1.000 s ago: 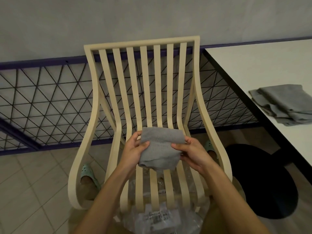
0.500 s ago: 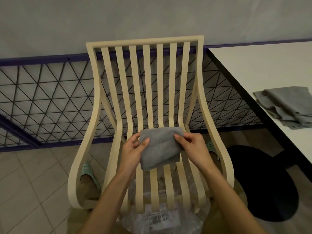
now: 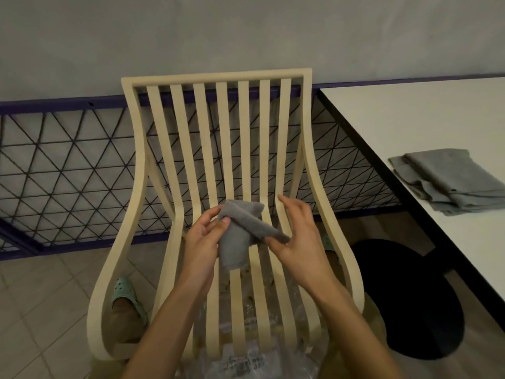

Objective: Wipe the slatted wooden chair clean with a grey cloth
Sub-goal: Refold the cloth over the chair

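1. Clear plastic wrap (image 3: 240, 359), crumpled, on the front of the seat, printed label showing; text too blurred to read.
2. Left hand (image 3: 203, 236): grasping the cloth (image 3: 240, 231), thumb and curled fingers pinching its upper left part.
3. Right hand (image 3: 297, 236): released, fingers straight and spread; thumb touches the cloth's right tip.
4. Cloth: grey, folded, held between both hands above the seat slats, its lower end hanging free.
5. Chair (image 3: 142, 170): pale wood, slats curving from seat up to a straight top rail, curved side frames.
6. Green clog (image 3: 125, 291) on tiled floor (image 3: 41, 310), seen through the chair's left side.
7. Black round base (image 3: 410, 296), right of the chair, under the table.
8. Table (image 3: 410, 119): white top, dark edge, just beside the chair.
9. Stack (image 3: 451, 181) of folded grey cloths on the table.
10. Grille (image 3: 68, 165): dark triangular mesh behind the chair.
11. Grey wall (image 3: 246, 31) beyond.
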Tool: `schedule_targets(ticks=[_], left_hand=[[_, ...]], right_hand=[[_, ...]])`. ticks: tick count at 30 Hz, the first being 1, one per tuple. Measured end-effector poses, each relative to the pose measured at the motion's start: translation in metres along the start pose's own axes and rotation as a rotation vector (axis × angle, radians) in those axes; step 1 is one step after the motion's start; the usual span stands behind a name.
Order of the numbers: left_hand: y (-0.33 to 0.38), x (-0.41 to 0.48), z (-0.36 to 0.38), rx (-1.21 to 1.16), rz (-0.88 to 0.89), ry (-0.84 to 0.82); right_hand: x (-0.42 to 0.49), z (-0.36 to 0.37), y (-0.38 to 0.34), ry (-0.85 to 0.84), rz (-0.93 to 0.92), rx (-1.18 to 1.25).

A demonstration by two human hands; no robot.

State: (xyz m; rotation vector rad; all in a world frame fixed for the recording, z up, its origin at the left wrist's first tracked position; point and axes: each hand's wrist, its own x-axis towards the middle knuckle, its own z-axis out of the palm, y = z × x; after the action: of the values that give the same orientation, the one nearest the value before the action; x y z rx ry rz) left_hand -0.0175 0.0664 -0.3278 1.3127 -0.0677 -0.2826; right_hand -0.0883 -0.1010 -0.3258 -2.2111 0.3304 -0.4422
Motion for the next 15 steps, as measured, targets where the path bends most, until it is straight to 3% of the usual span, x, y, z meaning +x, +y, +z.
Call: schedule_targets(ticks=[4, 10, 15], left_hand=[[0.022, 0.003, 0.028, 0.075, 0.059, -0.151], [0.051, 0.015, 0.075, 0.094, 0.143, -0.254], [0.064, 0.019, 0.13, 0.059, 0.12, -0.316]], right_hand=[[0.013, -0.03, -0.021, -0.156, -0.069, 0.032], [0.048, -0.116, -0.052, -0.447, 0.023, 0.049], [0.068, -0.207, -0.064, -0.3, 0.048, 0.003]])
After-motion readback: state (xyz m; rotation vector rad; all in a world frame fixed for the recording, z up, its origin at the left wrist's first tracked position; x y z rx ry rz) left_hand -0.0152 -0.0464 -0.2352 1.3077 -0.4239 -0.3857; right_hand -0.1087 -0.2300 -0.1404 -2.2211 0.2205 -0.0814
